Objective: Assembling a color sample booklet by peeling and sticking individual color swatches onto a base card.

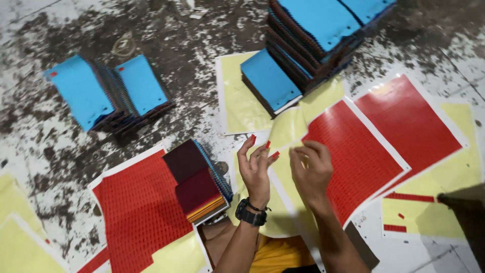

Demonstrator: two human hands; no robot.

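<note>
Floor (60, 151): white, mottled with dark worn patches; everything is laid directly on it. Its edges are cut off on all sides.

Sticker sheet in hand (353, 151): centre right of the frame, a large sheet of small red stickers on pale yellow backing. Judged light, thin and floppy; one corner is curled up near the hands. Best held at the bare yellow margin, since the sticky faces would probably cling to skin.

Other sticker sheets: one at right (409, 121) overlapped by the sheet in hand; one at lower left (136, 212), partly stripped. Spent yellow backings (237, 106) lie under the centre stack.

Tall stack of booklets (313, 35): top centre, blue covers, spiral-bound it seems; its top is cut off by the frame. Judged heavy as a pile, stiff singly.

Fanned stacks (108, 93): upper left, blue covers; a small red tab is seen on a corner.

Open swatch booklet (197, 182): left of the hands, dark red and orange leaves; its lower end is partly hidden.

Left hand (256, 167): centre, open with fingers spread upward; small red stickers (268, 144) are stuck to the fingertips. A black wristwatch (251, 214) is worn.

Right hand (310, 169): just beside the left, fingers curled and pinched at the sheet's edge; whether a sticker is actually gripped cannot be told, as the fingertips are hidden by the hand's back.

Unclear: the dark shape at lower right (465, 207) cannot be identified.
</note>
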